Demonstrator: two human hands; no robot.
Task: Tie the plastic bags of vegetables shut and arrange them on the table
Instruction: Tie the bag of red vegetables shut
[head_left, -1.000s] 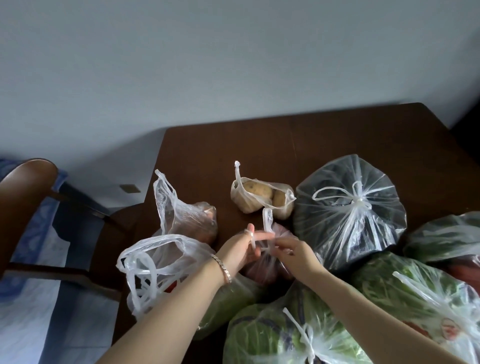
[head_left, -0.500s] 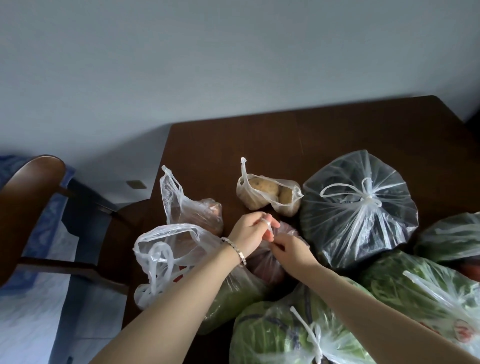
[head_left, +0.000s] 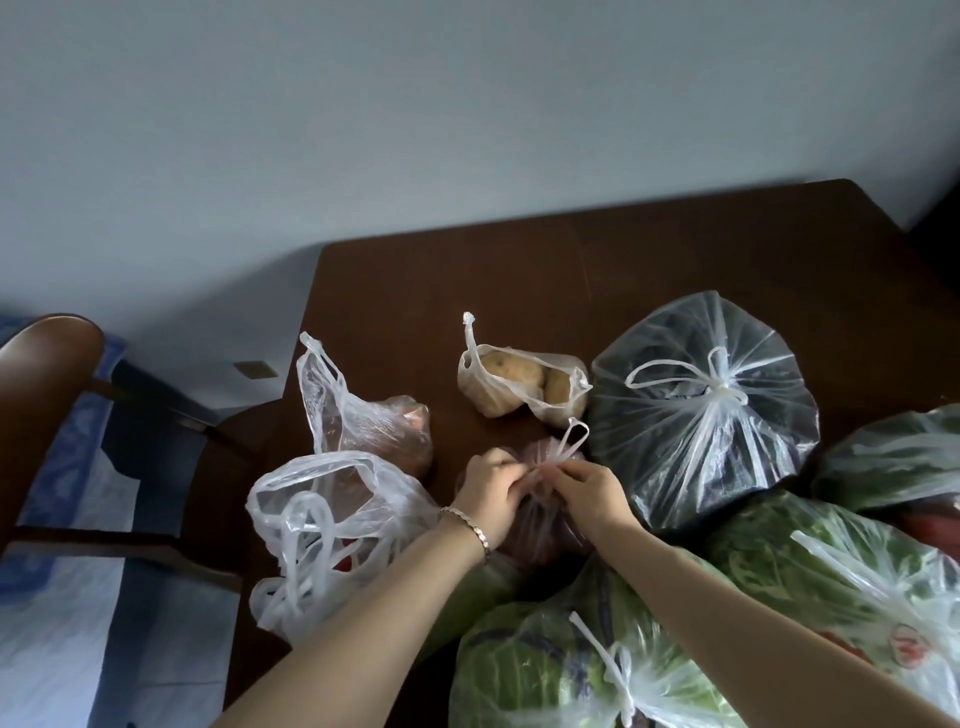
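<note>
Reddish-contents bag (head_left: 540, 525): on dark wooden table (head_left: 519, 275), centre, between potato bag (head_left: 519, 387) and cabbage bag (head_left: 571, 670). Left hand (head_left: 491, 491) and right hand (head_left: 589, 491): fingers pinched on its gathered neck, handle loop (head_left: 571, 439) protruding above fingertips.

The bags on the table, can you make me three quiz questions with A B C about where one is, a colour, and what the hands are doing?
1. Where is the potato bag?
A. On the chair
B. On the table beyond the hands
C. On the floor

2. What colour is the table?
A. White
B. Dark brown
C. Green

3. What are the left hand and right hand doing?
A. Pinching a bag's handles
B. Resting flat
C. Holding a cup

Answers: B, it lies on wood past the fingers; B, the bare top is dark brown; A, both hands grip the handles.
</note>
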